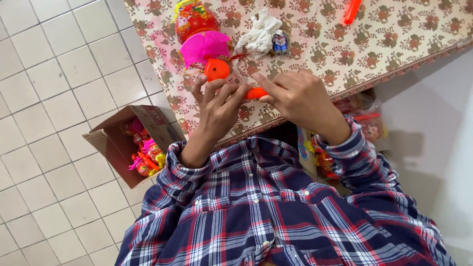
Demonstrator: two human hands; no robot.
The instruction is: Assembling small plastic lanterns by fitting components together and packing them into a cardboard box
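My left hand (220, 104) and my right hand (296, 96) meet over the near edge of a table with a floral cloth (404, 44). Both grip an orange plastic stick (256, 92) that shows between the fingers. Just beyond my left hand sits an orange round piece (217, 69), touching a pink pleated paper fan (203, 47). My plaid sleeves fill the bottom of the view.
A red and yellow paper lantern (193, 18) lies at the table's far left, with crumpled white cloth (259, 34) and two small batteries (280, 43) beside it. Another orange stick (352, 11) lies further back. An open cardboard box (109, 144) of colourful toys stands on the tiled floor.
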